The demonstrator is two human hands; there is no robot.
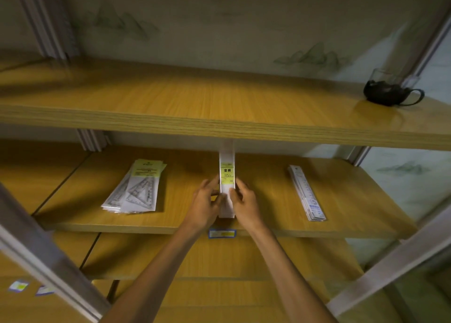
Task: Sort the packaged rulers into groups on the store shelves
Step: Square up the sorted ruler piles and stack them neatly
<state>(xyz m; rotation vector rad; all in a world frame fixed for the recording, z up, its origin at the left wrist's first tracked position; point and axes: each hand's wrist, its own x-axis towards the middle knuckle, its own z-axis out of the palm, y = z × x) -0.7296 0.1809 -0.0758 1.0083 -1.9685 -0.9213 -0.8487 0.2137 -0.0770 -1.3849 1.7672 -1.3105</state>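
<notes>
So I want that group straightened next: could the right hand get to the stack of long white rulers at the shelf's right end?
Probably yes. The bare wooden shelf lies open between the right hand and the stack of long white rulers, but it must first release the narrow white pack.

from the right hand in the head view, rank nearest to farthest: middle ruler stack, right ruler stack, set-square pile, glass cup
1. Middle ruler stack: touching the right hand, held between both hands.
2. Right ruler stack: same shelf, to the right.
3. Set-square pile: same shelf, left, past the left hand.
4. Glass cup: upper shelf, far right.
</notes>
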